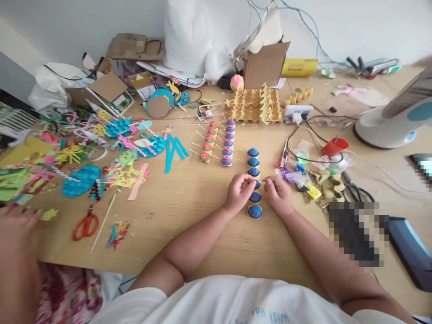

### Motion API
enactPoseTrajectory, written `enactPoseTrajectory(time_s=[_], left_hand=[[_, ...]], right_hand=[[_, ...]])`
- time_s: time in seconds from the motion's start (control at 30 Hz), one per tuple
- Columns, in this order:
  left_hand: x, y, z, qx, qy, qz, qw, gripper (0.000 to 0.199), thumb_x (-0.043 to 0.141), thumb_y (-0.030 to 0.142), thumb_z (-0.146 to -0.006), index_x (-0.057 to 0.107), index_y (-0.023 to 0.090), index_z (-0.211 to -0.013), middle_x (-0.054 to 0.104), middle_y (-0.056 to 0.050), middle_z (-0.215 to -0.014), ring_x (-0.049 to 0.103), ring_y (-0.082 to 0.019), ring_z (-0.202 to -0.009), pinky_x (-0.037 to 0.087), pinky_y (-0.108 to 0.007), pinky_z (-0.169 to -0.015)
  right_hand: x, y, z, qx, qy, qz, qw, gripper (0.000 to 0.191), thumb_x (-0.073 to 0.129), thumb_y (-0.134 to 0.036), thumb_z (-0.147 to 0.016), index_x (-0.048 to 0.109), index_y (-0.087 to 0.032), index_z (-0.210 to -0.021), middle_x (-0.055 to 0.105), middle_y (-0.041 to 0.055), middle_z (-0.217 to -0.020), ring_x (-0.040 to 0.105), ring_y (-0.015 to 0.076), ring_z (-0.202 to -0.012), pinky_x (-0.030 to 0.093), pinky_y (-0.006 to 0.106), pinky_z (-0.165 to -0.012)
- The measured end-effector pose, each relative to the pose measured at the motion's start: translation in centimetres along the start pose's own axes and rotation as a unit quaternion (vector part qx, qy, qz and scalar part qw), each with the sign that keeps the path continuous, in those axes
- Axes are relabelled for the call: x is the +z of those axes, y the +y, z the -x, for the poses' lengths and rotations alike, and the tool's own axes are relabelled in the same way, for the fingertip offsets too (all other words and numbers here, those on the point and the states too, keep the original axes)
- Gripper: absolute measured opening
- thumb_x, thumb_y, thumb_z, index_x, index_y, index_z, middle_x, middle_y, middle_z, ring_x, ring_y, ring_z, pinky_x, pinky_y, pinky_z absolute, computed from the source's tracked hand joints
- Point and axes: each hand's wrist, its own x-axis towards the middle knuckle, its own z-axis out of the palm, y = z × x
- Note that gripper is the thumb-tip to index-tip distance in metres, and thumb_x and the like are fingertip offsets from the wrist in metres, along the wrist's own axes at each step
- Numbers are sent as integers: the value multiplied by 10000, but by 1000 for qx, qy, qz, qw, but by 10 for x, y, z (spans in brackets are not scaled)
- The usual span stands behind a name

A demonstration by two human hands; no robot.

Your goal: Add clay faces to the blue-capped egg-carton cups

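A row of several blue domes with dark rims (254, 211) runs away from me on the wooden table. My left hand (240, 191) is at the left of its middle, thumb and fingertips pinched together by one dome. Across the row, my right hand (278, 193) is also closed in a pinch. Whatever either hand pinches is too small to make out. Beyond my left hand lie a red and green dotted row (208, 143) and a purple and blue row (228, 143), both with thin sticks at their sides.
Red-handled scissors (85, 225), a wooden stick (104, 221) and colourful paper scraps lie left. Another person's hand (20, 220) rests at the far left. Egg-carton pieces (256, 105) stand behind. A red cup (335, 146), cables and a phone (408, 252) are right.
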Motion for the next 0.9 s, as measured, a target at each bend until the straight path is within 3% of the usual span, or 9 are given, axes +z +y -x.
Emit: enactPoseTrajectory(time_s=[0.3, 0.53, 0.77, 0.9], left_hand=[[0, -1, 1, 23, -16, -15, 999, 102, 781, 305, -916, 718, 231, -948, 772, -53, -953, 693, -196, -922, 509, -323, -784], [-3, 3, 0, 34, -23, -23, 999, 102, 765, 337, -954, 747, 237, -951, 785, -53, -966, 710, -199, -950, 528, -330, -810], [-7, 5, -1, 49, -35, -26, 998, 140, 764, 377, -975, 796, 242, -995, 811, -54, -987, 729, -209, -970, 554, -375, -943], [-8, 6, -2, 40, -23, -10, 999, 189, 742, 414, -993, 791, 238, -944, 815, -41, -952, 727, -190, -953, 552, -360, -943]], right_hand=[[3, -2, 2, 2, -24, -13, 1000, 446, 497, -584, -1071, 698, -225, -897, 630, 8, -654, 574, 164, -599, 496, 330, -633], [2, -1, 3, 31, -35, -21, 999, 503, 475, -654, -1062, 692, -224, -917, 634, 9, -669, 578, 163, -612, 496, 327, -638], [1, -6, 1, 29, -26, -23, 999, 484, 511, -638, -1064, 697, -220, -905, 629, 1, -643, 564, 152, -588, 481, 317, -617], [1, -9, 1, 35, -15, -78, 996, 455, 555, -626, -1055, 676, -231, -862, 624, -10, -622, 546, 142, -570, 463, 309, -602]])
